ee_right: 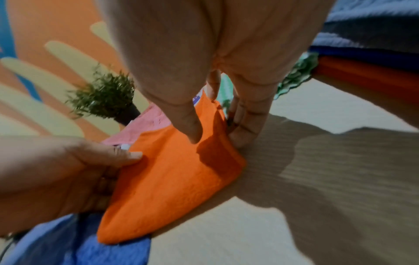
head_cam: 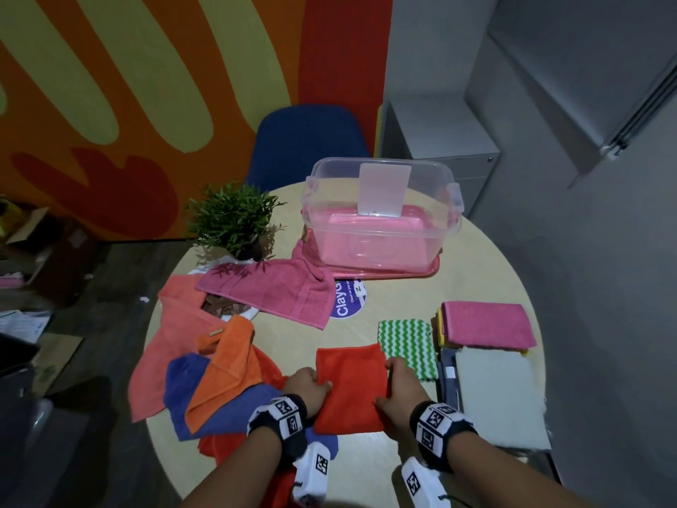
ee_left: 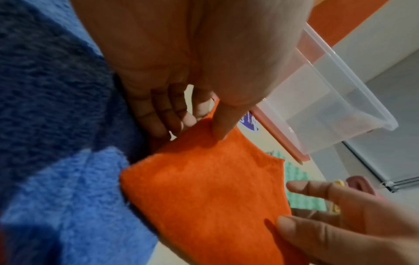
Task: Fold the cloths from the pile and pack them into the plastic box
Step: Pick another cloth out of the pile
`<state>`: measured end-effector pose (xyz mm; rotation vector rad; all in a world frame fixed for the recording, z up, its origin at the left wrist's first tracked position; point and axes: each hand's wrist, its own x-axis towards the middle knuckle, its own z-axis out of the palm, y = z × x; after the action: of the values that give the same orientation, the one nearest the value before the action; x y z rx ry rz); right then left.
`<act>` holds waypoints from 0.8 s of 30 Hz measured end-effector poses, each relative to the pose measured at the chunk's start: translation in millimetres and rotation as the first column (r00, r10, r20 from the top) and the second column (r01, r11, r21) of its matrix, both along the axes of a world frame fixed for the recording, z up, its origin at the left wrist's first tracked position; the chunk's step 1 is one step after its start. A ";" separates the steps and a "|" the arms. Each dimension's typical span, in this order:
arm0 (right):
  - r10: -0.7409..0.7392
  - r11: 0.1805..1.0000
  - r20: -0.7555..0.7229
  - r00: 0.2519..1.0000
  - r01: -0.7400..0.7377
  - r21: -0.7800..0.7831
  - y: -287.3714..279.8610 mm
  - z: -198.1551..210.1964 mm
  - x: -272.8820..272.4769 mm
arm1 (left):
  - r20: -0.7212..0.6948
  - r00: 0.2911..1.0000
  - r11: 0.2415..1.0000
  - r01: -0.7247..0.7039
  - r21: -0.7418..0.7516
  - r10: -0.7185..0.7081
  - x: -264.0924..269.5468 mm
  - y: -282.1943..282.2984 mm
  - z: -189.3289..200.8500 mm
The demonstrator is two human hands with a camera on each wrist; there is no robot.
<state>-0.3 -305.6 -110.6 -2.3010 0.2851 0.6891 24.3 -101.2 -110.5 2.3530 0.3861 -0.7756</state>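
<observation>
Round pale wooden surface (head_cam: 476, 258), carrying clear plastic box (head_cam: 383, 214) far side, loose pile of coloured cloths (head_cam: 219, 372) left. Folded orange-red cloth (head_cam: 350, 388) pinched by left hand (head_cam: 306, 386) and right hand (head_cam: 397, 392). Probably folding step; next, box.

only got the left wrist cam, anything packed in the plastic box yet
observer: No. The head view shows no cloth in the plastic box, only a white card standing inside.
operator: so where are the folded ones
observer: Stacked on the table to your right: a pink cloth tops the far stack, a grey cloth the near one.
operator: has my right hand got the orange cloth
observer: Yes. In the right wrist view the right hand has its thumb on top of the orange cloth and its fingers at the cloth's right edge.
</observation>
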 end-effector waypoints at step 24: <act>-0.668 0.484 -0.062 0.742 0.496 0.720 -117.1 72.4 -14.3 | 0.165 0.985 0.769 0.071 -0.635 0.045 10.4 -109.8 103.8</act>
<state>-14.6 -422.7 -38.3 -1.3591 0.5635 0.1032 34.7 -211.0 -6.7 1.7476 0.0097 -0.5799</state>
